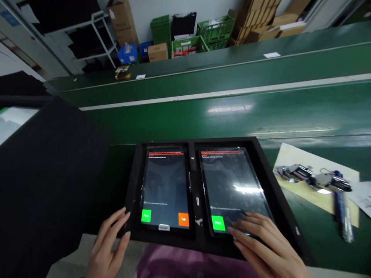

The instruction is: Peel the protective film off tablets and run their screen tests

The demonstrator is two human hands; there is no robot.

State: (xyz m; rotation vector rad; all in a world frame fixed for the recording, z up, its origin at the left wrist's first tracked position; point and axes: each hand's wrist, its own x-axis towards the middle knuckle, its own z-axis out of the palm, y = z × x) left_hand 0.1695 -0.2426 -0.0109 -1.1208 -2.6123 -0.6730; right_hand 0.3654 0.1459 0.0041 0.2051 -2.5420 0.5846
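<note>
Two tablets lie face up side by side in a black foam tray (198,185). On the left tablet (165,181) a dark screen shows red and white text, a green button and an orange Fail button. The right tablet (232,177) shows the same text and a green button; its lower right corner is hidden under my right hand (261,239). That hand lies over the screen with fingers stretched out, the tips beside the green button. My left hand (110,241) is at the tray's lower left edge, fingers apart and holding nothing.
At the right, shiny metal parts (315,179) and blue pens (342,216) lie on yellowish paper (290,154). A black panel (55,173) stands at the left. Beyond the green bench (162,119) are green crates (188,46), cardboard boxes (158,52) and a shelf (101,38).
</note>
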